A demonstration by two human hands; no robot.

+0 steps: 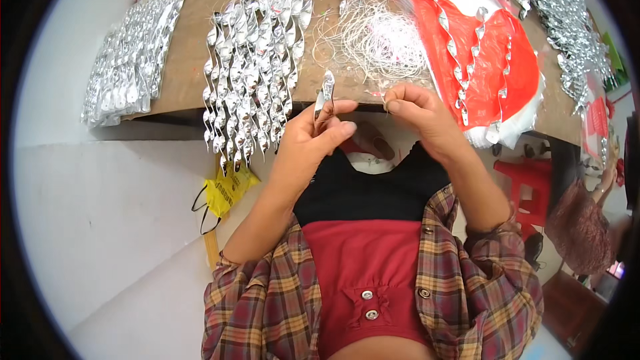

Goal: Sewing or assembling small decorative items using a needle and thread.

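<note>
The left hand holds one silver spiral strip upright at the near edge of the table, its fingers pressed together around the strip's lower end. Just to the right, the right hand has thumb and forefinger pinched on something very fine, probably a strand from the tangle of thin white thread lying just beyond; the strand itself is too thin to make out. The likely trouble is the thread slipping out of so light a pinch, or dragging the whole tangle along and knotting. The strip looks light and springy, so a tight squeeze could bend its twist. The batch of silver spirals overhangs the table edge to the left, and a nudge from the left forearm could tip some off.
</note>
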